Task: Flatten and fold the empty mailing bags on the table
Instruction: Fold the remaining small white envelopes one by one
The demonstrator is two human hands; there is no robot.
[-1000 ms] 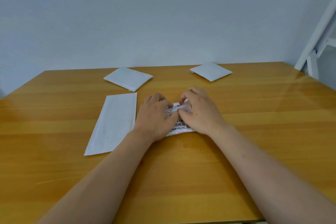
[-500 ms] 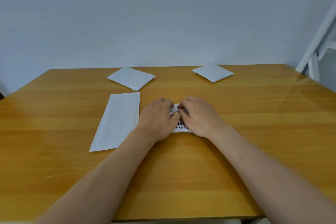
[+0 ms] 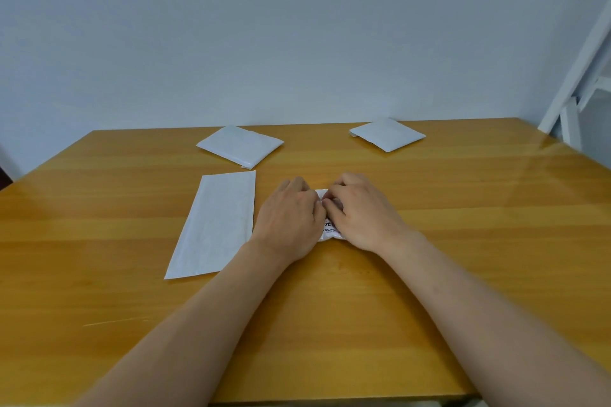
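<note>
My worktop (image 3: 429, 274) is honey-yellow wood with streaky grain. The printed bag (image 3: 329, 231) is white with black lettering; the flat bag (image 3: 215, 225) beside it is plain white.

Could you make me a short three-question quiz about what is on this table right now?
1. True or false: the long flat white mailing bag lies unfolded beside the person's left hand.
2. How many white bags folded into squares lie at the far side of the wooden table?
A. one
B. two
C. four
3. Fill in: the small white bag with printed black text sits between the left hand and the ____ hand.

Key:
1. True.
2. B: one far left, one far right.
3. right; both hands cover most of it.
</note>
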